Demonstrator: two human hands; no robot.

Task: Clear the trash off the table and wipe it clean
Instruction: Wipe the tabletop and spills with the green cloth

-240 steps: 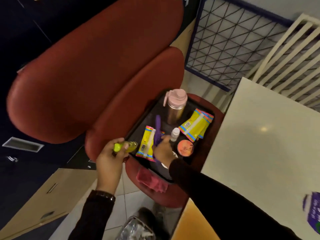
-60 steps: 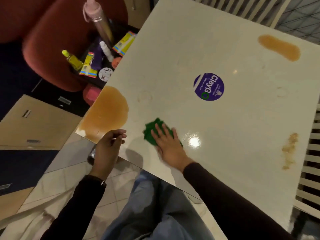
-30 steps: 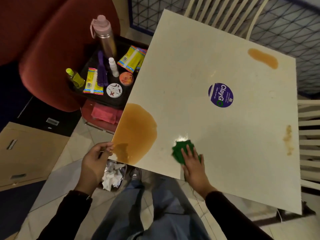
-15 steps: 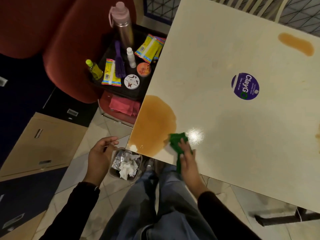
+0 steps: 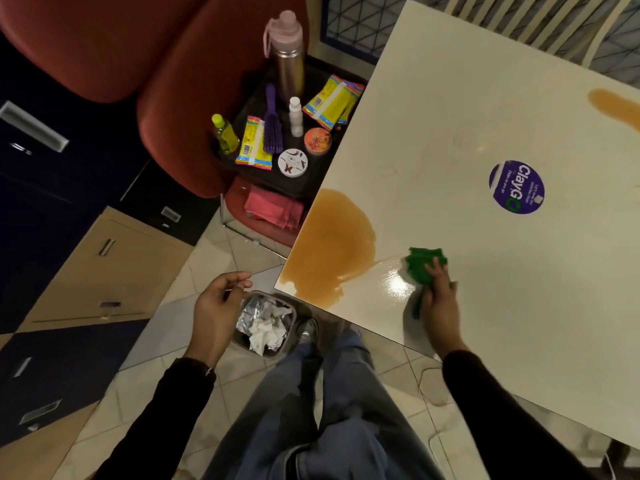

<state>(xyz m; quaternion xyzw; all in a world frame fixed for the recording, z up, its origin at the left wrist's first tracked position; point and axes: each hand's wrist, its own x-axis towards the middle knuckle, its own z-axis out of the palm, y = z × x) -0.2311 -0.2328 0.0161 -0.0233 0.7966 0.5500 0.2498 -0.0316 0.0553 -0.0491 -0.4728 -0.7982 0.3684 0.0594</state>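
Green cloth: soft, light, limp; should bunch easily.
Hold: right hand presses flat atop it, just beside the orange spill.
Left hand: loosely curled, empty, beyond the spill.

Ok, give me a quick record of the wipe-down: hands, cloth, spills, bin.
right hand: presses green cloth on the table, just right of the large spill
left hand: loosely curled, nothing seen in it, above the bin
large spill: orange-brown, near-left table corner, largely unwiped
small spill: orange, far right edge
bin: on floor, crumpled paper inside
sticker: purple, round, on tabletop
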